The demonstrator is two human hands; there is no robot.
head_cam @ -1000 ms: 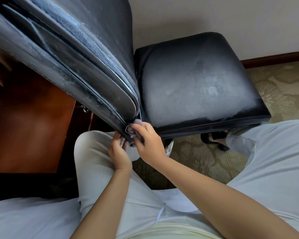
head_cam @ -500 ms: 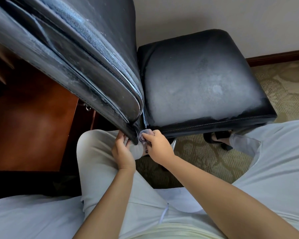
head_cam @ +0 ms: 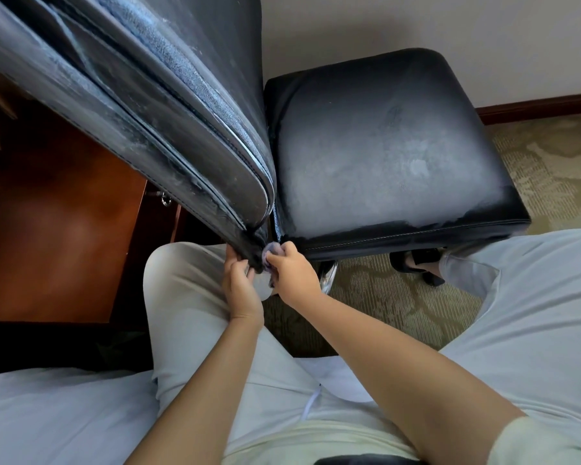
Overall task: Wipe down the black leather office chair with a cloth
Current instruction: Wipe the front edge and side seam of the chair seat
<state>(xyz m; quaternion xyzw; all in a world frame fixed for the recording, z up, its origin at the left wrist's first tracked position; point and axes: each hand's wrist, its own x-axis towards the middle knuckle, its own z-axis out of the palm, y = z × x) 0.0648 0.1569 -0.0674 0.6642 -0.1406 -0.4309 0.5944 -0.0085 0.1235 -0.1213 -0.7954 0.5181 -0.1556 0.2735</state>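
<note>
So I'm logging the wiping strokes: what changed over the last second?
The right hand slid the cloth down the backrest's edge to its bottom corner, beside the seat. The left hand followed along the corner's other side. The grip on the cloth is unchanged; the chair looks unmoved.

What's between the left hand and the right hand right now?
In the head view, the bottom corner of the chair backrest sits between the left hand and right hand, with the cloth bunched under the right fingers.

No readable text appears anywhere — no labels, brand marks, numbers or signs. The surfaces in view carry no lettering.
</note>
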